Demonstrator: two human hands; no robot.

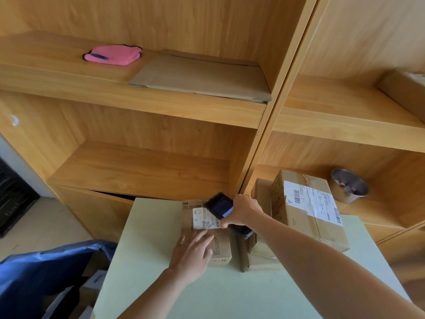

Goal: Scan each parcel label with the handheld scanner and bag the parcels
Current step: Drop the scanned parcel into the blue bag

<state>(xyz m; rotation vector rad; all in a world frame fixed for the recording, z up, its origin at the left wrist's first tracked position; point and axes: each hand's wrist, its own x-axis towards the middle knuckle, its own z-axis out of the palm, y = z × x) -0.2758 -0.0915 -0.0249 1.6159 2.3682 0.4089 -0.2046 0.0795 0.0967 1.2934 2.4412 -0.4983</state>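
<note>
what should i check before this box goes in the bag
1. Scanner in the right hand: ok.
2. Scanner over the small box label: ok.
3. Left hand steadying the small box, fingers clear of the label: ok.
4. Scan registered: cannot tell, the screen is blurred.
5. Blue bag open beside the table: ok.
6. Larger box scanned: cannot tell.

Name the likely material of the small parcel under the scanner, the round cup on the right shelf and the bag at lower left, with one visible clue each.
Small parcel: corrugated cardboard, matte brown, folded edges, with a white paper label.
Round cup: probably stainless steel; grey, shiny, reflective wall.
Bag: likely thin plastic or woven plastic; blue, glossy, crinkled folds.
</note>
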